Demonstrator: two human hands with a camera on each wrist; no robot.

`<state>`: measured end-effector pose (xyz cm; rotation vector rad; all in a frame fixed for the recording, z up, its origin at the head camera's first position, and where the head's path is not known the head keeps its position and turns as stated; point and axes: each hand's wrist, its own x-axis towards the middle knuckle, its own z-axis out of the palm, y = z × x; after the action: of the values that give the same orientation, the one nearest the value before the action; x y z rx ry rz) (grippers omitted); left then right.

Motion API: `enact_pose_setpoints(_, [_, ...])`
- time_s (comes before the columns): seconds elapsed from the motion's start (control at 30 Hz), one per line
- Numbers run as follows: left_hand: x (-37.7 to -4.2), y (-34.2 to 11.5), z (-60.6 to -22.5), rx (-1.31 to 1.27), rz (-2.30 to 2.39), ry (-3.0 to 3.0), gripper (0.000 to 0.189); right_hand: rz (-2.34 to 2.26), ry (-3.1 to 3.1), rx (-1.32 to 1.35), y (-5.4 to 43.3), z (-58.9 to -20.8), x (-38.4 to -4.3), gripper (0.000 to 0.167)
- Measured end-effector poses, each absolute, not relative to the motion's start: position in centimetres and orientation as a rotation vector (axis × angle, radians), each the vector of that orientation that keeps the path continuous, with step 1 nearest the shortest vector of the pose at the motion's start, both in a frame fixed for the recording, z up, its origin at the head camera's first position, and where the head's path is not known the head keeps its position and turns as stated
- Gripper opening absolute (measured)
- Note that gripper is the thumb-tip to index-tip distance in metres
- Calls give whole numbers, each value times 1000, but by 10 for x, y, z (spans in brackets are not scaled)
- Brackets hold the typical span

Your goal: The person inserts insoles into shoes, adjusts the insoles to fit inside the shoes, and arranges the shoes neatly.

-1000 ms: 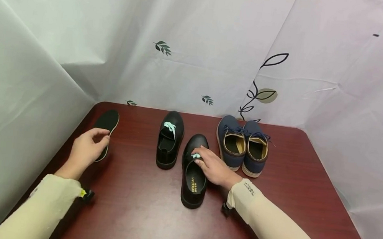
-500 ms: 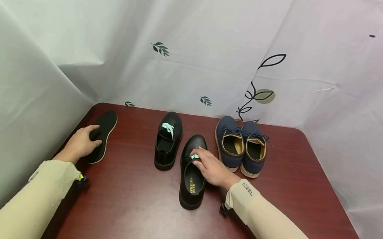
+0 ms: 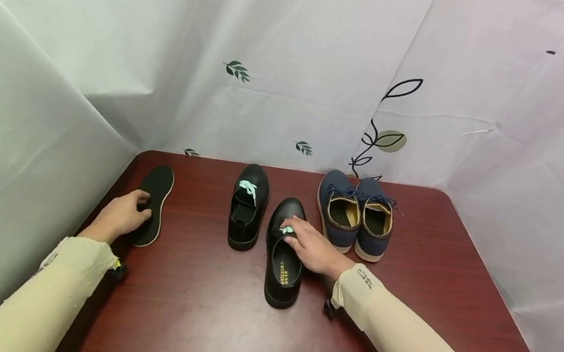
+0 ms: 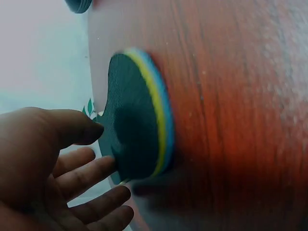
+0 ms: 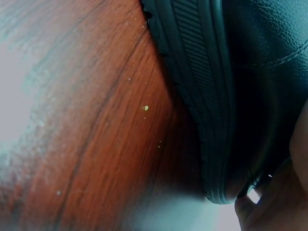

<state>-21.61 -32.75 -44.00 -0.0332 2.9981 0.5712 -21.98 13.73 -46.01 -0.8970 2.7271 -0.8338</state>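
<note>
A black insole [image 3: 156, 198] lies near the table's left edge; the left wrist view shows the yellow and blue layers along the rim of the same insole [image 4: 137, 106]. My left hand [image 3: 120, 218] is at its left side, with loosely extended fingers at the edge and a gap between thumb and fingertips. In the table's middle, my right hand [image 3: 317, 248] grips a black leather shoe [image 3: 282, 295] at the pale mint lace, thumb by the opening. The right wrist view shows the ridged sole of this shoe [image 5: 207, 91] on the tabletop.
A second black leather shoe [image 3: 245, 232] stands left of the gripped one. A pair of navy lace-up shoes [image 3: 342, 238] stands to the right, close behind my right hand. White patterned cloth [image 3: 280, 85] encloses the brown-red table [image 3: 198, 304] at the back and sides.
My left hand has moved left to the insole's edge, then slightly toward me. The insole has shifted a little toward me. My right hand stays on the black shoe.
</note>
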Motion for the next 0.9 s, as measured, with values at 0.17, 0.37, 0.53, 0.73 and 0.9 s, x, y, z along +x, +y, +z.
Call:
enact_pose_setpoints(0.17, [-220,-328,-437,-82,676,3015,62,-854,2724,-900,137,-459,-220,33])
enact_pose_setpoints(0.37, [-231,-325,-439,-225,639,2979,87,-850,2712,-894,136,-459,-219,33])
enact_pose_setpoints(0.53, [-240,-317,-440,-241,559,2898,107,-868,2704,-892,135,-459,-218,33])
enact_pose_setpoints(0.73, [-243,-308,-442,-262,452,2867,102,-863,2705,-895,134,-459,-219,33])
enact_pose_setpoints(0.9, [-246,-302,-444,-254,413,2916,88,-855,2714,-890,136,-460,-220,32])
